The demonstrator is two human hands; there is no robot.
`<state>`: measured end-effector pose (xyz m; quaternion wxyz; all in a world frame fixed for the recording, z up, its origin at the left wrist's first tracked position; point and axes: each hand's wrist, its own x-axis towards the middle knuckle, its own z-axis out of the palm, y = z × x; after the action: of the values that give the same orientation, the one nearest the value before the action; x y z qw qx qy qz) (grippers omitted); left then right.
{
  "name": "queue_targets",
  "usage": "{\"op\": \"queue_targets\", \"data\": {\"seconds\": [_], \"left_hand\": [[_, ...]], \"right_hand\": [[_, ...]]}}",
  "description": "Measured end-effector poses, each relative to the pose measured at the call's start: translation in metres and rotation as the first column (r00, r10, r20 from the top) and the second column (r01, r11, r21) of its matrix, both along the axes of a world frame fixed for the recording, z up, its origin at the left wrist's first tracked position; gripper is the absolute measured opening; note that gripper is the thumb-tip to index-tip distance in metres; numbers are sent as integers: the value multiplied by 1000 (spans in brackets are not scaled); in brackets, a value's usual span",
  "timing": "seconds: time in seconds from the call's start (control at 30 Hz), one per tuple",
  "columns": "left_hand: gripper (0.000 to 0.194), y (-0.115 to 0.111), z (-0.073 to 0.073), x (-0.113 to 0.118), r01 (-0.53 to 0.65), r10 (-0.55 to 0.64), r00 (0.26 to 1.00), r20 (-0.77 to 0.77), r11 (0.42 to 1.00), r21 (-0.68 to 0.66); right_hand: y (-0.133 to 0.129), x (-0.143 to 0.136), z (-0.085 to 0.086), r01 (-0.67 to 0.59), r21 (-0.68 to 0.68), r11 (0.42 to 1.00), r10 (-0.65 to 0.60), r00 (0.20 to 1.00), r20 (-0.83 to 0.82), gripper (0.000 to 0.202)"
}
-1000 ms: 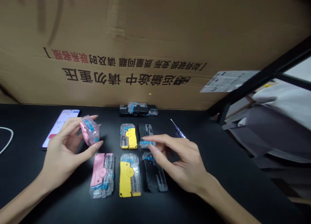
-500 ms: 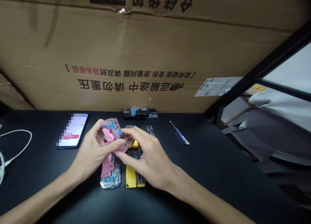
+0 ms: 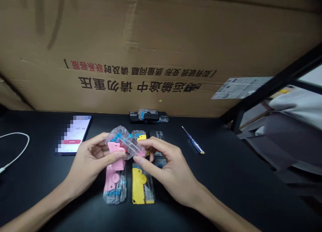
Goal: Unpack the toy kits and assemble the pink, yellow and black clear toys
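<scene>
A clear plastic piece with pink and blue parts (image 3: 122,140) is held between both hands above the black table. My left hand (image 3: 92,161) grips its left side, thumb on the pink part. My right hand (image 3: 168,168) pinches the right end of the piece. Below them lies a similar pink and clear device (image 3: 115,183). To its right is a yellow and clear device (image 3: 142,185). Behind my right hand, another yellow and clear device (image 3: 138,135) and a dark and clear one (image 3: 156,135) are partly hidden.
Black and clear devices (image 3: 148,116) are stacked by the cardboard box (image 3: 113,31). A phone (image 3: 74,134) and a white cable (image 3: 18,134) lie left, a blue screwdriver (image 3: 193,140) right. A black frame bar (image 3: 266,77) slants at the right.
The held piece has turned so its right end points more to the right, and the pink part shows more. My right hand has moved right. The camera view has shifted slightly.
</scene>
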<state>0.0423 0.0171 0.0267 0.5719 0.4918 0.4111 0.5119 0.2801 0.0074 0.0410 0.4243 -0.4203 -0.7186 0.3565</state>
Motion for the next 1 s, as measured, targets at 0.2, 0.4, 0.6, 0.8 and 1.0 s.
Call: {"op": "queue_targets", "data": {"seconds": [0.2, 0.4, 0.6, 0.8, 1.0], "left_hand": [[29, 4, -3, -1, -71, 71, 997, -11, 998, 3], [30, 7, 0, -2, -91, 91, 996, -1, 996, 19], [29, 9, 2, -4, -92, 92, 996, 7, 995, 32], [24, 10, -2, -5, -76, 76, 997, 15, 996, 34], [21, 10, -1, -4, -45, 43, 998, 47, 998, 40]], "right_hand": [[39, 35, 9, 41, 177, 983, -80, 972, 222, 19], [123, 78, -6, 339, 534, 774, -541, 793, 280, 17], [158, 83, -19, 345, 580, 738, -587, 752, 299, 17], [169, 81, -33, 367, 595, 715, -615, 736, 285, 24], [176, 83, -35, 354, 619, 702, -616, 738, 276, 22]]}}
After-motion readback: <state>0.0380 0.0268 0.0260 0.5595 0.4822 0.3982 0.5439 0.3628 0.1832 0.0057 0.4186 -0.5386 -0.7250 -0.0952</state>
